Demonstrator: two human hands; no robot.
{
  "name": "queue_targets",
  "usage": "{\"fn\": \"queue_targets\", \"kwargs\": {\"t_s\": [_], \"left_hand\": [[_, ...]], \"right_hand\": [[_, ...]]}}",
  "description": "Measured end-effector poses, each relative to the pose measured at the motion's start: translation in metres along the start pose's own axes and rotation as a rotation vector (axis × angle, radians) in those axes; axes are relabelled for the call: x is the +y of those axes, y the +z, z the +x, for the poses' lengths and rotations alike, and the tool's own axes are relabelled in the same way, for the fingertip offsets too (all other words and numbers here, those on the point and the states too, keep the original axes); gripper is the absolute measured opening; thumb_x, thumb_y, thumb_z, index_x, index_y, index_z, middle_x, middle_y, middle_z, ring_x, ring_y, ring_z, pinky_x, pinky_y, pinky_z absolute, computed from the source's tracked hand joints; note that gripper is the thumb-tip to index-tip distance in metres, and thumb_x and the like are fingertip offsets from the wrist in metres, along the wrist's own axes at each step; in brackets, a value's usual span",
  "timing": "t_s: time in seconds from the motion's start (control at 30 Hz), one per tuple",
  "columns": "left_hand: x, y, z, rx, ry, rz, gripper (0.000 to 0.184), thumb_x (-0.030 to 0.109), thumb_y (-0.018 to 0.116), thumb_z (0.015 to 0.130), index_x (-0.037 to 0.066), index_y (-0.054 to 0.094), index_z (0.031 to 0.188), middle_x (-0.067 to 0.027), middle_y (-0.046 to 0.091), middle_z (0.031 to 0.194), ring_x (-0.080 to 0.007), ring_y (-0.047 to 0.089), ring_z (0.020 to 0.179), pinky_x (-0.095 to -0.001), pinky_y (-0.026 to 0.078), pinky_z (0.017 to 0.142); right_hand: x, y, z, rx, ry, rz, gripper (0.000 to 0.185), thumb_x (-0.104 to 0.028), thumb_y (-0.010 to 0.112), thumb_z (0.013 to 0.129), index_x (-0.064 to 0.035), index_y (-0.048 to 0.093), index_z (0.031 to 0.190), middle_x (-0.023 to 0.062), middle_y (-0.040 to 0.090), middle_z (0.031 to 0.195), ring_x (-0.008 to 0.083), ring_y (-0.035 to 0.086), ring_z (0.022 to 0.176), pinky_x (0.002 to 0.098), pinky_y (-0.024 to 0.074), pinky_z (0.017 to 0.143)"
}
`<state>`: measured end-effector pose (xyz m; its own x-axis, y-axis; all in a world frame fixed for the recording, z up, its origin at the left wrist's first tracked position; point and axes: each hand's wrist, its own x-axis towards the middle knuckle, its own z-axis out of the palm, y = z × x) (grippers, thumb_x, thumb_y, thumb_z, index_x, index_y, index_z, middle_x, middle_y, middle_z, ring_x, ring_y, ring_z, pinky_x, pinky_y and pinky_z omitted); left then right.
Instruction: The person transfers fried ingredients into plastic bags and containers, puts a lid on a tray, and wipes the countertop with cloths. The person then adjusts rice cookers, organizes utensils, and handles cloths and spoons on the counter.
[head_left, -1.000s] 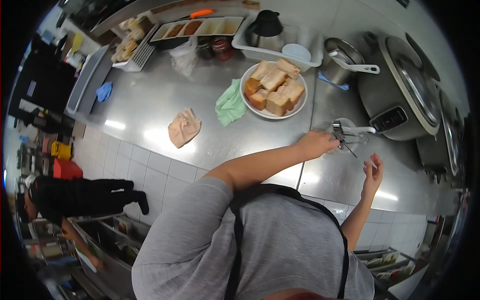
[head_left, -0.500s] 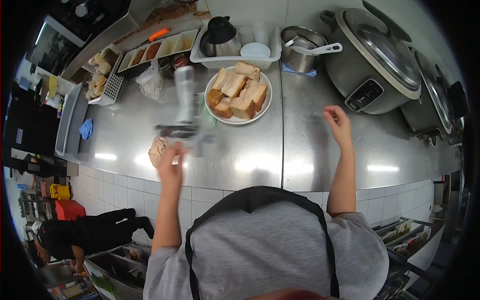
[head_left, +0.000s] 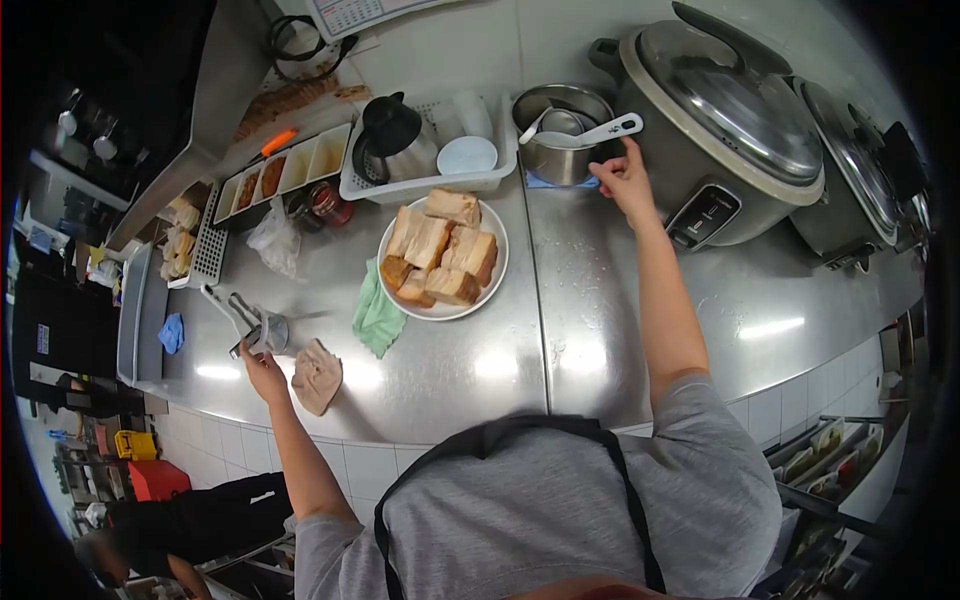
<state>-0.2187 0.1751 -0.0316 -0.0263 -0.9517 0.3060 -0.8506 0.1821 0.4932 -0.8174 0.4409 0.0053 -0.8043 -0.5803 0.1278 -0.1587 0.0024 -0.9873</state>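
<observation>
At the left of the steel counter, my left hand [head_left: 263,374] has its fingers closed at the near side of a clear cup [head_left: 277,334] that holds white-handled and metal utensils [head_left: 233,312]. A crumpled beige cloth [head_left: 317,377] lies just right of that hand. My right hand [head_left: 626,186] reaches to the side of a steel pot [head_left: 558,166], thumb and index finger apart, holding nothing. Across the pot rests a white-handled ladle [head_left: 610,130], its handle end close above my index finger. Under the pot is a blue cloth [head_left: 545,183].
A white plate [head_left: 440,318] of thick pork belly blocks sits mid-counter beside a green cloth [head_left: 378,312]. Behind it stand a white basket [head_left: 420,190] with a thermos jug, and sauce jars [head_left: 330,204]. Large rice cookers [head_left: 715,140] fill the right. Another person [head_left: 190,520] bends over at lower left.
My left hand has moved left with the utensil cup, away from beside the plate. My right hand has reached forward to the pot. The view has shifted, uncovering the green cloth.
</observation>
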Motion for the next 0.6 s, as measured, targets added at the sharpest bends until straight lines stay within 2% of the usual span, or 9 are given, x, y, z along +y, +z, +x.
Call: {"fn": "queue_targets", "kwargs": {"t_s": [0.03, 0.1, 0.13, 0.17, 0.27, 0.3, 0.4, 0.53, 0.6], "left_hand": [[0.015, 0.003, -0.001, 0.119, 0.081, -0.016, 0.053, 0.002, 0.055, 0.081, 0.007, 0.036, 0.130, -0.0170, 0.055, 0.100, -0.0292, 0.056, 0.087, -0.0363, 0.046, 0.072], [0.061, -0.004, -0.004, 0.181, 0.191, -0.118, 0.067, 0.003, 0.061, 0.078, 0.003, 0.028, 0.136, -0.0197, 0.043, 0.120, -0.0289, 0.050, 0.100, -0.0364, 0.044, 0.083], [0.090, -0.008, -0.004, 0.180, 0.191, -0.118, 0.067, 0.003, 0.061, 0.078, 0.003, 0.028, 0.136, -0.0197, 0.043, 0.120, -0.0289, 0.050, 0.100, -0.0364, 0.044, 0.083], [0.118, -0.011, -0.003, 0.198, 0.239, -0.186, 0.066, 0.003, 0.061, 0.078, 0.004, 0.029, 0.135, -0.0181, 0.044, 0.119, -0.0272, 0.050, 0.099, -0.0356, 0.043, 0.084], [0.221, -0.025, -0.014, 0.116, 0.348, -0.328, 0.062, 0.004, 0.062, 0.079, 0.005, 0.032, 0.134, -0.0138, 0.047, 0.117, -0.0229, 0.050, 0.098, -0.0338, 0.041, 0.087], [0.248, -0.022, -0.020, 0.089, 0.502, -0.349, 0.060, 0.004, 0.062, 0.079, 0.005, 0.034, 0.132, -0.0131, 0.047, 0.117, -0.0225, 0.051, 0.097, -0.0337, 0.041, 0.087], [0.317, -0.002, -0.044, -0.046, 0.817, -0.464, 0.048, 0.003, 0.063, 0.077, 0.004, 0.046, 0.121, -0.0138, 0.052, 0.113, -0.0241, 0.053, 0.094, -0.0335, 0.042, 0.085], [0.374, 0.036, -0.079, -0.465, 1.091, -0.412, 0.028, 0.006, 0.063, 0.075, 0.005, 0.056, 0.102, -0.0121, 0.057, 0.101, -0.0281, 0.055, 0.091, -0.0339, 0.045, 0.077], [0.396, 0.056, -0.089, -0.544, 1.227, -0.323, 0.037, 0.009, 0.066, 0.073, 0.008, 0.054, 0.108, -0.0102, 0.056, 0.104, -0.0275, 0.055, 0.089, -0.0358, 0.045, 0.074]], "right_hand": [[0.008, 0.004, 0.010, 0.033, -0.040, -0.129, 0.081, -0.018, 0.075, 0.069, -0.0059, 0.028, 0.134, 0.0060, 0.055, 0.074, 0.0127, 0.054, 0.051, 0.0254, 0.0466, 0.052], [0.018, 0.008, 0.022, 0.029, -0.100, -0.377, 0.077, -0.023, 0.077, 0.065, -0.0100, 0.038, 0.130, 0.0114, 0.055, 0.091, 0.0171, 0.057, 0.058, 0.0303, 0.0499, 0.062], [0.024, 0.010, 0.028, 0.029, -0.137, -0.505, 0.075, -0.024, 0.078, 0.065, -0.0111, 0.041, 0.128, 0.0130, 0.054, 0.097, 0.0182, 0.059, 0.063, 0.0321, 0.0507, 0.066], [0.018, 0.014, 0.028, 0.032, -0.112, -0.550, 0.064, -0.025, 0.076, 0.066, -0.0099, 0.048, 0.121, 0.0164, 0.047, 0.113, 0.0254, 0.061, 0.084, 0.0366, 0.0495, 0.076], [0.031, 0.024, 0.020, 0.164, -0.263, -0.680, 0.056, -0.026, 0.075, 0.068, -0.0086, 0.051, 0.116, 0.0189, 0.043, 0.117, 0.0334, 0.055, 0.099, 0.0401, 0.0468, 0.082], [0.038, 0.030, 0.014, 0.292, -0.390, -0.680, 0.043, -0.022, 0.076, 0.067, -0.0027, 0.058, 0.101, 0.0135, 0.049, 0.103, 0.0257, 0.055, 0.078, 0.0352, 0.0470, 0.070], [0.053, 0.038, -0.004, 0.331, -0.409, -0.593, 0.037, -0.017, 0.075, 0.069, -0.0047, 0.056, 0.099, 0.0148, 0.042, 0.107, 0.0261, 0.054, 0.080, 0.0371, 0.0470, 0.069], [0.050, 0.037, -0.022, 0.326, -0.329, -0.511, 0.033, -0.012, 0.074, 0.070, -0.0060, 0.056, 0.096, 0.0163, 0.039, 0.110, 0.0277, 0.054, 0.082, 0.0367, 0.0473, 0.068], [0.055, 0.035, -0.023, 0.322, -0.382, -0.474, 0.030, -0.008, 0.073, 0.070, -0.0064, 0.056, 0.095, 0.0170, 0.038, 0.111, 0.0286, 0.054, 0.084, 0.0357, 0.0471, 0.071]]}}
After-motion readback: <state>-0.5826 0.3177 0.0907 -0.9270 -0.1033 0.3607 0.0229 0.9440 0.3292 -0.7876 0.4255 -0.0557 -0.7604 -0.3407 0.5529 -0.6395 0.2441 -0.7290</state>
